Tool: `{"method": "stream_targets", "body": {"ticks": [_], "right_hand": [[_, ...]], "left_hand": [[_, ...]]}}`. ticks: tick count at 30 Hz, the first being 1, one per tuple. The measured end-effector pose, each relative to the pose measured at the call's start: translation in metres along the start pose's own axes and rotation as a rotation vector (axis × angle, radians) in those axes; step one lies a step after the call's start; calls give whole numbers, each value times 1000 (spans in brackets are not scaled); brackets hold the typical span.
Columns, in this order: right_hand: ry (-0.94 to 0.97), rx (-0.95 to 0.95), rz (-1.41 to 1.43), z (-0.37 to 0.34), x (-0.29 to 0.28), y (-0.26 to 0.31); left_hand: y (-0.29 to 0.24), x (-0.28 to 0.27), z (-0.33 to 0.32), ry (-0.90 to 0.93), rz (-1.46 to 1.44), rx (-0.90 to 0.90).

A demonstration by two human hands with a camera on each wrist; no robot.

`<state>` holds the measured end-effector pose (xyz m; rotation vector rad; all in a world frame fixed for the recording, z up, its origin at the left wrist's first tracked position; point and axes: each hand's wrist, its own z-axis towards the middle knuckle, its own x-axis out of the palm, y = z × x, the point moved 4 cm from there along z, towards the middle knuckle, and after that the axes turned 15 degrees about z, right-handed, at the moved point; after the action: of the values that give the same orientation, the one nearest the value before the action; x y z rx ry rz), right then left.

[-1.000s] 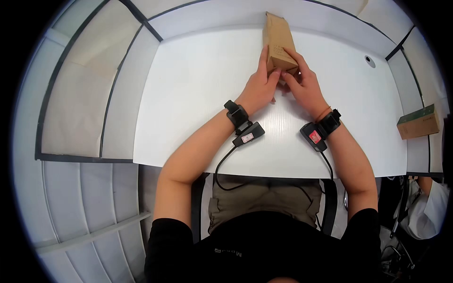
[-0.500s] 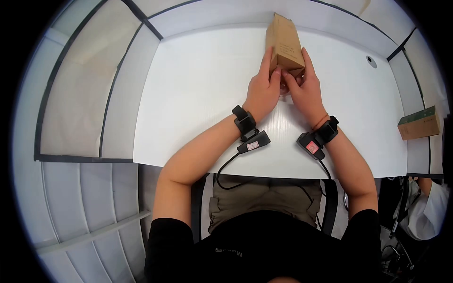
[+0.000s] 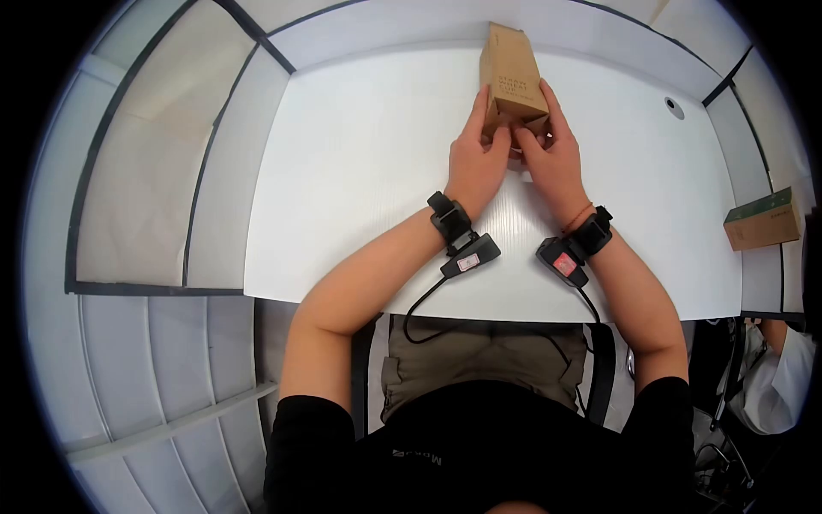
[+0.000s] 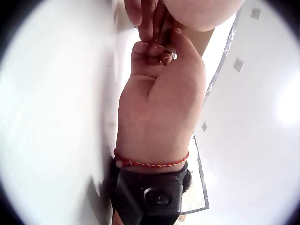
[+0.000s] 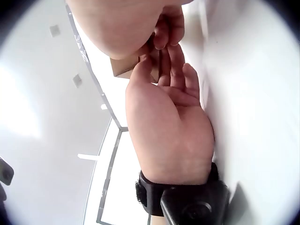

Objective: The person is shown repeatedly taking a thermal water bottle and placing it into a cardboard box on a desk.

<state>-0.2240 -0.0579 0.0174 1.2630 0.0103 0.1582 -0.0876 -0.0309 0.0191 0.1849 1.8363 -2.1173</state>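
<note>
Both hands grip the near end of a tan cardboard box [image 3: 514, 64] with printed lettering, tilted up and pointing away from the body. My left hand [image 3: 477, 167] lies along its left side and my right hand [image 3: 555, 163] along its right, thumbs close together at the near end face, where a flap edge shows. In the left wrist view, the right hand [image 4: 159, 103] has curled fingers beside a sliver of the box [image 4: 205, 41]. The right wrist view shows the left hand [image 5: 166, 126], its thumb at the box's end [image 5: 123, 66]. Fingers hide most of that end.
A second box, green and brown [image 3: 765, 224], is at the right edge by the partition. White panels with dark edging [image 3: 197, 171] surround the white table [image 3: 342, 171]. A round cable hole [image 3: 674, 108] is at the back right. Part of another person [image 3: 783, 377] shows at the lower right.
The box first shifted right, then slightly back left, its lettered face turning more into view. My right fingers moved from its top face to its right side. Both hands still grip it.
</note>
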Motion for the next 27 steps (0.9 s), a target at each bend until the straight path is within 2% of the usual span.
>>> {"method": "stream_targets", "body": {"ticks": [2, 5, 8, 11, 15, 18, 21, 27], "right_hand": [[19, -7, 61, 1, 0, 0], [83, -17, 116, 1, -1, 3], [56, 157, 257, -1, -1, 9], [93, 249, 259, 0, 1, -1], [93, 271, 259, 0, 1, 3], [123, 233, 232, 3, 1, -2], [210, 20, 84, -2, 5, 2], [171, 106, 17, 4, 1, -3]], "left_hand": [[4, 1, 0, 12, -35, 71], [-5, -7, -2, 147, -111, -79], [-4, -18, 2, 252, -153, -217], [-2, -20, 6, 327, -96, -195], [0, -21, 5, 358, -127, -212], [-2, -22, 6, 353, -134, -200], [-6, -23, 4, 318, -137, -193], [5, -23, 9, 381, -84, -216]]}}
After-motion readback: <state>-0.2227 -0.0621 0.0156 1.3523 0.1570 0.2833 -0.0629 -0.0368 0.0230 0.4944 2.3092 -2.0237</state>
